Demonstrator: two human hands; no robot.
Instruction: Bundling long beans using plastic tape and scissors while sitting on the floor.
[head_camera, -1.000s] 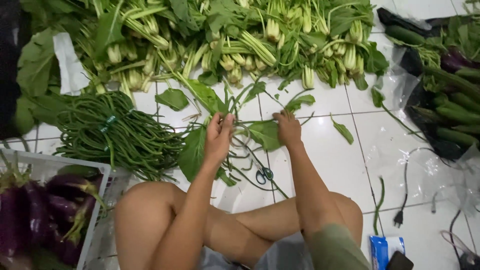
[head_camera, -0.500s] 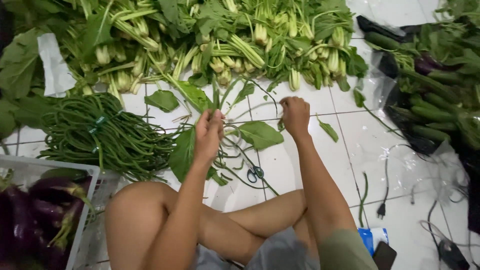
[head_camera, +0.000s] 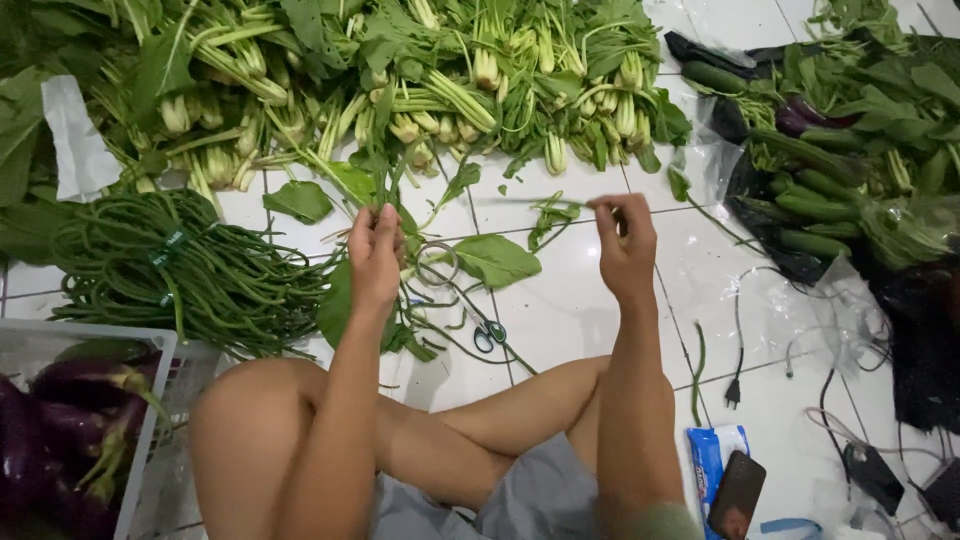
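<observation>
While sitting cross-legged on white tiles: a person is bundling greens
Left hand (head_camera: 375, 262): is closing its fingers around a small bunch of leafy stems (head_camera: 385, 185); the leaves are fanning out above the grip
Right hand (head_camera: 625, 245): is pinching a thin green strand (head_camera: 545, 201) between fingertips; the strand is stretching away towards the other hand
Below the grips: scissors (head_camera: 488, 335) are lying on the tile
Beyond the left grip: long beans (head_camera: 190, 275); past them, a basket (head_camera: 145, 445) of aubergines
</observation>
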